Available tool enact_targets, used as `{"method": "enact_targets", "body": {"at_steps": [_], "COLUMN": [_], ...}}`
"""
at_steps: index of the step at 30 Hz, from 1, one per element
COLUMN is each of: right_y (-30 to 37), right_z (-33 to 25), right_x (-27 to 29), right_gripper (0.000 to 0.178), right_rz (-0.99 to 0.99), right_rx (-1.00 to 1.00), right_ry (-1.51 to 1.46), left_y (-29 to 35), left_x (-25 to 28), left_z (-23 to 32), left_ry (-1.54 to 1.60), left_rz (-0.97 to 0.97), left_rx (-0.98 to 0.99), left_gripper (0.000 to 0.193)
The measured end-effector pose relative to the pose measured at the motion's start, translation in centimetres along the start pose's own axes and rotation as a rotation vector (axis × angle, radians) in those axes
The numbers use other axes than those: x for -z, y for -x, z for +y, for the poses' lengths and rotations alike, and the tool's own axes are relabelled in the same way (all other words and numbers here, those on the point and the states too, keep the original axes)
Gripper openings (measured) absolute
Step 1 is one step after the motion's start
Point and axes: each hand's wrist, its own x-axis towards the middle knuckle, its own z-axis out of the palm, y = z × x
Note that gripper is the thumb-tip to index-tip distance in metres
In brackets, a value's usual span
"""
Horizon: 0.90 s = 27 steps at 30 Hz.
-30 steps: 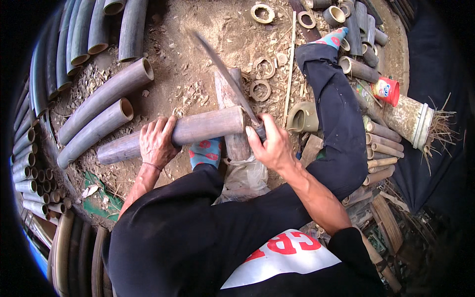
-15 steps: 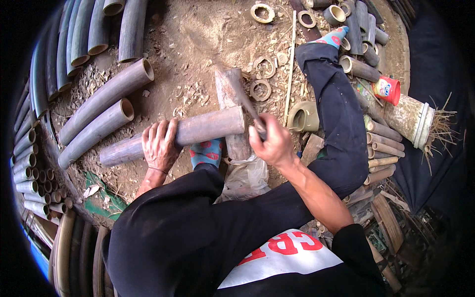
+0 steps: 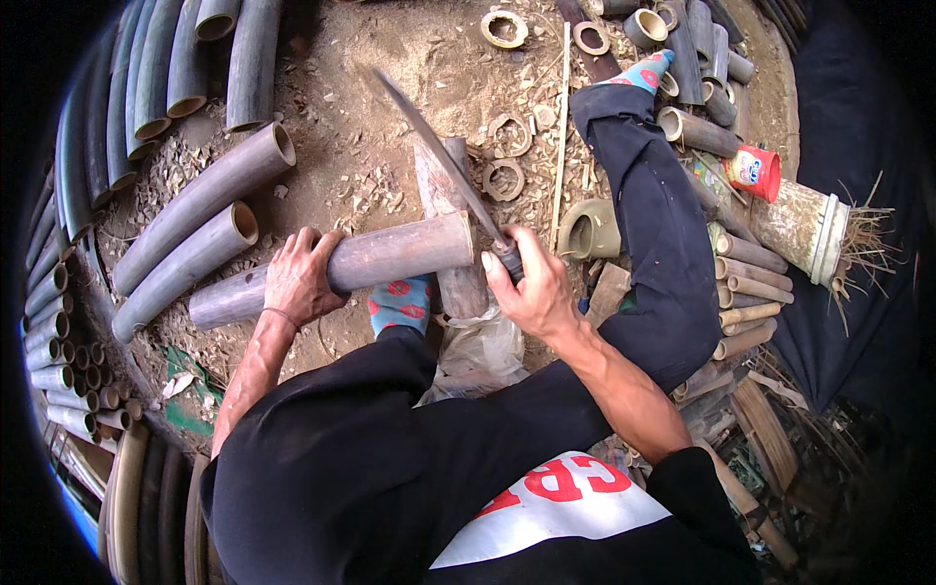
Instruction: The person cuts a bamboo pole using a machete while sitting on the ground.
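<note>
Your left hand (image 3: pixel 304 278) curls over a thick bamboo tube (image 3: pixel 400 249), whose right end lies across a short log (image 3: pixel 439 190). Your right hand (image 3: pixel 536 288) is wrapped around the handle (image 3: pixel 509 259) of a long machete (image 3: pixel 444 156); whether its blade touches the tube is hard to tell.

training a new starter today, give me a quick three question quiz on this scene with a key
1. Which hand holds the knife?
2. True or false: the left hand is on the bamboo tube.
3. The tube's right end lies across: a) a red packet, b) a wooden log, c) a pale bamboo ring.

Key: 1. The right hand. 2. True. 3. b.
</note>
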Motion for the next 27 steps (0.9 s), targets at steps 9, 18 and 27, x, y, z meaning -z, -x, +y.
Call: {"method": "enact_targets", "body": {"at_steps": [9, 18, 27], "right_y": [-0.1, -0.2, 0.2], "right_z": [2.9, 3.4, 0.9], "right_x": [-0.6, -1.4, -1.1], "right_gripper": [0.034, 0.027, 0.031], "right_rz": [-0.21, -0.07, 0.204], "right_rx": [-0.234, -0.016, 0.281], "right_ry": [0.109, 0.189, -0.06], "left_y": [-1.0, -0.2, 1.0], "left_x": [-0.1, -0.6, -1.6], "left_z": [0.0, 0.3, 0.7], "left_ry": [-0.002, -0.008, -0.073], "left_rz": [0.041, 0.097, 0.183], "left_rx": [0.002, -0.03, 0.003], "left_gripper": [0.071, 0.07, 0.07]}}
